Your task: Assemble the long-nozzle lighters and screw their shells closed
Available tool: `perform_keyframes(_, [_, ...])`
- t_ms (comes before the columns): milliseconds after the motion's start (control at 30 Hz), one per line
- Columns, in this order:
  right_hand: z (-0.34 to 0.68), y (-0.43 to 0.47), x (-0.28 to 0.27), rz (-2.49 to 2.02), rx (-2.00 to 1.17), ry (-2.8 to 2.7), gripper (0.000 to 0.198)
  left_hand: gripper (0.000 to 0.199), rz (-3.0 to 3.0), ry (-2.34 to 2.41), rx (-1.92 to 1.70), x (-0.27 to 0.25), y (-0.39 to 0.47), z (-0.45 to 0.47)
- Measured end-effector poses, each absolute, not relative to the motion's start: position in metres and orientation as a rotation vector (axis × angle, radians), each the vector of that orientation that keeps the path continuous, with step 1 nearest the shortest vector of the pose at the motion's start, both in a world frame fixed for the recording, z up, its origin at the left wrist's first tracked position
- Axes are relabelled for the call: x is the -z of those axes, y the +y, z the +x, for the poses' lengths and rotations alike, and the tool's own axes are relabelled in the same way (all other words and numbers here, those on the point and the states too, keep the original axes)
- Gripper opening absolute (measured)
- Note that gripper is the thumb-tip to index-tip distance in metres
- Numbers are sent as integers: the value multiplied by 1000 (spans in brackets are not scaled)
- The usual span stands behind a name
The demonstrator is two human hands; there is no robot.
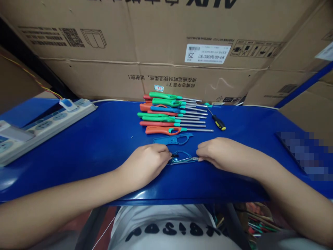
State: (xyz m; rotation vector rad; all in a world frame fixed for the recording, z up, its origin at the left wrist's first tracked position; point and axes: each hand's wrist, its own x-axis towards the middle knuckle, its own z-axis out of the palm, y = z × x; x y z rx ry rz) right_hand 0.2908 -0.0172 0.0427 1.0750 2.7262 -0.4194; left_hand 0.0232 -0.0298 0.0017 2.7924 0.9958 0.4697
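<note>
An opened blue lighter half (182, 153) lies near the front of the table, with a thin wire (185, 160) running across it. My left hand (149, 161) is closed in a pinch at its left end, on a small black part (174, 156). At the other end, my right hand (214, 151) pinches a short metal piece (195, 158) where the wire ends. Fingers hide much of both parts. Just beyond my hands lies another blue shell half (173, 139), its hollow side showing. Behind it, several long-necked lighters (163, 130) in orange, red, green and blue lie in a stack.
A black and yellow screwdriver (219, 123) lies right of the lighters. On the left is a white power strip (59, 116) with plugs in it. A large cardboard box (156, 45) stands along the back of the blue table (104, 139). A blurred dark object (299, 152) sits at right.
</note>
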Motion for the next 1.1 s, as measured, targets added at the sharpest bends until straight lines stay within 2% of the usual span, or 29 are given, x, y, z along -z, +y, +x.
perform_keyframes(333, [281,-12,-44,941,339,2664,23,17,2529,984,-509,-5,-15,23])
perform_keyframes(833, [255,-3,-60,802,219,2430,19,16,2593,905,-543,3,-8,22])
perform_keyframes(1100, [253,5,-64,823,352,2390,14,16,2588,882,-554,4,-9,21])
